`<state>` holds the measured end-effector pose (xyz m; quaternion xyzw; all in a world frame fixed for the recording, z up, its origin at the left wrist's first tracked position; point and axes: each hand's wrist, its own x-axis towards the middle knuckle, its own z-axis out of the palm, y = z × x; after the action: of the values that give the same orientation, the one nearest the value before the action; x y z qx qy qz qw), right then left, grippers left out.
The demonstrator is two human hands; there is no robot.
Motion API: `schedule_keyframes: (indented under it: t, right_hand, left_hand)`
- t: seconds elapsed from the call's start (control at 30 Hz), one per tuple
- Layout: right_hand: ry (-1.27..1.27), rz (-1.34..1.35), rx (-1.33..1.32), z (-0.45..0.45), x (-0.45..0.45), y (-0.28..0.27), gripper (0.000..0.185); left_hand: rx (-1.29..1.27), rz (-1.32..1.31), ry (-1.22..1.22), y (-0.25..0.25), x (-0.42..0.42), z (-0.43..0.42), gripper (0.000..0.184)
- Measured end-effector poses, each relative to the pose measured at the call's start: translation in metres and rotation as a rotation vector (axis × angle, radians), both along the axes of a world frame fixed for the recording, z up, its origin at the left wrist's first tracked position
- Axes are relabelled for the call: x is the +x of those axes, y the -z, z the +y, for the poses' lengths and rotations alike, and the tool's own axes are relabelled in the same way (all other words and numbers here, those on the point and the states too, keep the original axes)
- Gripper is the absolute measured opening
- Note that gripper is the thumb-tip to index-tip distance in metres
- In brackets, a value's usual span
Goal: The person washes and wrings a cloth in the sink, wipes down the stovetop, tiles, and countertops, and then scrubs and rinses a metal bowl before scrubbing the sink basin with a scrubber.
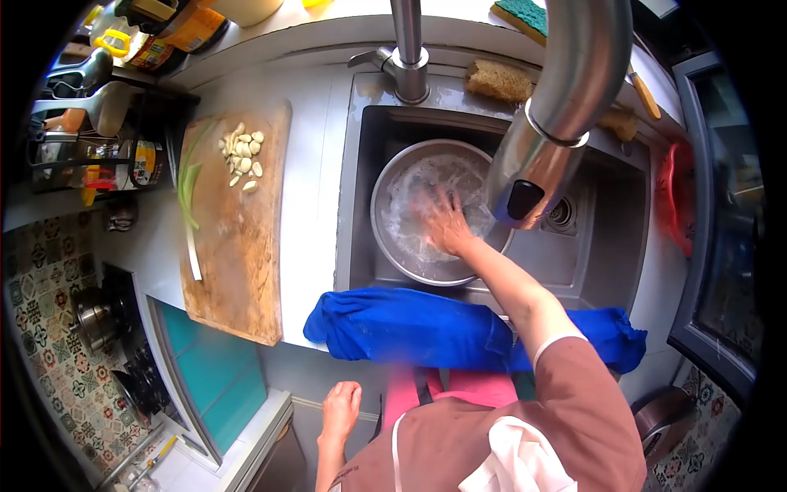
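Observation:
In the left part of the sink, a round metal basin (383, 238) holds cloudy, bubbly water. My right hand (445, 223) is in this water with its fingers spread, partly blurred by splashing or motion. Whatever lies beneath the froth is hidden. Over the basin's right side hangs the metal faucet head (533, 176). Low in front of the counter, beside my body, my left hand (340, 408) has its fingers curled in, and nothing shows in it.
A wooden cutting board (238, 271) carries peeled garlic cloves (242, 152) and a green onion (190, 197). A blue cloth (410, 328) lies along the sink's front edge. Behind the sink (607, 213) are a loofah (498, 80) and sponge (525, 18). Bottles and a utensil rack stand left.

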<state>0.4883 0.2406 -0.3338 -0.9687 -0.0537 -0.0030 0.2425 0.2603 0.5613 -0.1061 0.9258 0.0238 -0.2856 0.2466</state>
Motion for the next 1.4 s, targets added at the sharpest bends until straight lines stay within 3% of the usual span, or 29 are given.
schedule_keyframes:
  t: [0.13,0.2,0.23,0.3,0.47,0.57,0.63,0.73,0.77,0.83,0.9,0.93,1.0,1.1,1.17,1.2,1.23,1.33,1.4]
  right_hand:
    - [0.213,0.117,0.319,-0.024,0.011,0.042,0.045]
    - [0.202,-0.071,0.025,-0.032,0.016,0.054,0.033]
    - [0.293,0.008,0.134,-0.037,0.022,0.054,0.031]
    - [0.465,0.157,0.347,-0.044,0.045,0.003,0.034]
    - [0.146,0.157,0.47,-0.058,0.039,-0.141,0.04]
    - [0.161,0.011,0.731,-0.052,0.019,-0.109,0.039]
    - [-0.095,0.313,-0.14,-0.073,-0.013,-0.072,0.054]
    - [0.344,0.204,0.277,-0.055,-0.023,-0.127,0.053]
    - [0.33,0.253,0.309,-0.053,-0.023,-0.156,0.051]
    - [0.346,0.366,0.366,-0.078,-0.024,-0.127,0.043]
    - [0.311,0.3,0.029,-0.096,-0.036,-0.097,0.036]
    - [0.368,0.199,0.376,-0.1,-0.035,-0.089,0.032]
    - [0.537,0.128,0.479,-0.121,-0.043,-0.066,0.034]
    - [0.696,0.234,0.663,-0.135,-0.043,-0.055,0.04]
    - [0.715,0.478,1.034,-0.136,-0.041,-0.049,0.04]
    - [0.678,0.446,0.924,-0.132,-0.04,-0.051,0.036]
    - [0.642,0.384,0.712,-0.13,-0.038,-0.054,0.034]
    - [0.512,0.163,0.241,-0.123,-0.031,-0.078,0.028]
    - [0.486,0.039,0.267,-0.13,-0.033,-0.07,0.028]
  left_hand:
    - [-0.039,-0.024,-0.039,-0.003,0.011,-0.003,0.007]
    - [-0.049,-0.047,-0.047,-0.004,0.015,0.001,0.007]
    - [-0.057,-0.064,-0.033,-0.002,0.014,0.004,0.007]
    - [-0.098,-0.099,-0.031,0.0,0.019,0.002,0.006]
    - [-0.237,-0.237,-0.006,-0.019,0.069,-0.018,0.006]
    - [-0.33,-0.368,0.031,-0.013,0.112,-0.044,0.01]
    - [-0.391,-0.276,-0.076,-0.004,0.135,-0.07,0.022]
    - [-0.436,-0.263,-0.18,0.036,0.161,-0.101,0.045]
    - [-0.444,-0.232,-0.236,0.053,0.17,-0.105,0.054]
    - [-0.35,-0.236,-0.324,0.117,0.175,-0.108,0.06]
    - [-0.488,0.04,-0.652,0.143,0.193,-0.117,0.06]
    - [-0.593,0.111,-0.678,0.158,0.206,-0.115,0.056]
    - [-0.63,0.25,-0.7,0.16,0.207,-0.112,0.047]
    - [-0.473,0.175,-0.637,0.151,0.22,-0.121,0.035]
    - [-0.391,0.111,-0.577,0.174,0.217,-0.116,0.035]
    - [-0.357,-0.158,-0.498,0.19,0.215,-0.115,0.031]
    - [-0.352,-0.087,-0.501,0.205,0.212,-0.112,0.028]
    - [-0.368,0.078,-0.5,0.164,0.216,-0.123,0.02]
    - [-0.43,0.118,-0.493,0.158,0.214,-0.127,0.019]
